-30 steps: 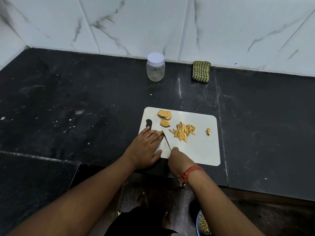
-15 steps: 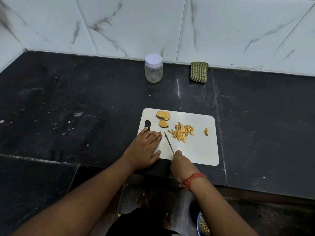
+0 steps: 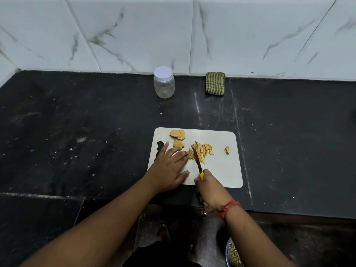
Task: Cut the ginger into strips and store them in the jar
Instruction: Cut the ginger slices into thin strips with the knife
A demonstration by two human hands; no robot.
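A white cutting board [image 3: 221, 170] lies on the black counter. On it are a pile of ginger strips [image 3: 203, 151], three ginger slices [image 3: 178, 138] at its far left, and one small scrap [image 3: 227, 149] to the right. My right hand [image 3: 211, 189] grips a yellow-handled knife [image 3: 197, 159] whose blade lies across the left part of the strip pile. My left hand [image 3: 169, 166] rests flat on the board with straight fingers, its fingertips at the pile's left edge. A clear jar [image 3: 164, 83] with a white lid stands closed near the wall.
A folded green striped cloth [image 3: 215, 83] lies against the tiled wall, right of the jar. A bowl [image 3: 233, 254] with scraps sits below the counter edge at the bottom right. The counter steps down at the front left.
The knife blade has moved right and forward into the strip pile. My left hand slid right, and its fingertips now reach the pile's edge.
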